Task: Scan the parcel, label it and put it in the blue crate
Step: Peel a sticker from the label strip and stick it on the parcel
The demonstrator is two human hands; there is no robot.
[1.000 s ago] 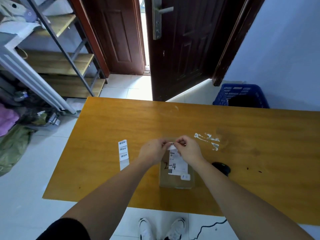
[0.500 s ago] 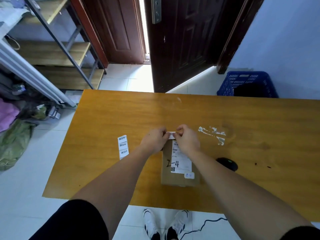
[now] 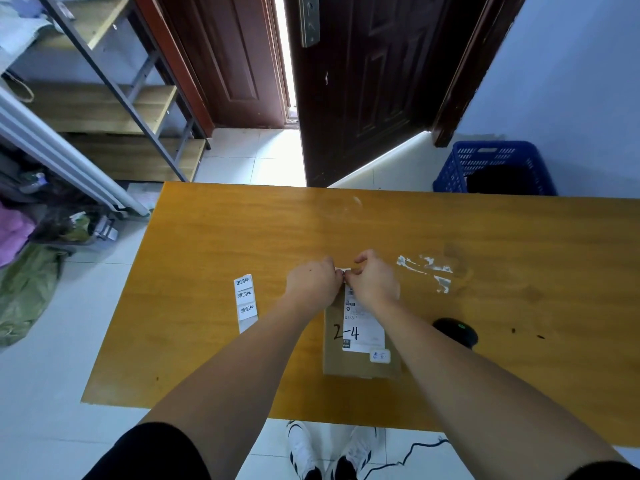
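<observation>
A brown cardboard parcel (image 3: 360, 362) lies flat on the yellow wooden table (image 3: 214, 237), with a white shipping label marked "2-4" on top. My left hand (image 3: 313, 282) and my right hand (image 3: 374, 280) meet over the parcel's far end, both pinching one small white label sticker (image 3: 341, 271) between the fingertips. A strip of white label stickers (image 3: 245, 299) lies on the table left of the parcel. The black scanner (image 3: 455, 331) rests on the table right of the parcel, partly behind my right forearm. The blue crate (image 3: 491, 157) stands on the floor beyond the table's far right.
A dark wooden door (image 3: 363, 81) stands ajar beyond the table. Metal shelving (image 3: 114, 98) and bags fill the left side. White tape residue (image 3: 426, 271) marks the tabletop right of my hands. A black cable (image 3: 408, 452) trails on the floor by my shoes.
Both hands stay pinched on the small sticker over the parcel's far end. The view has tilted down slightly, so the table and parcel sit a little differently in frame.
</observation>
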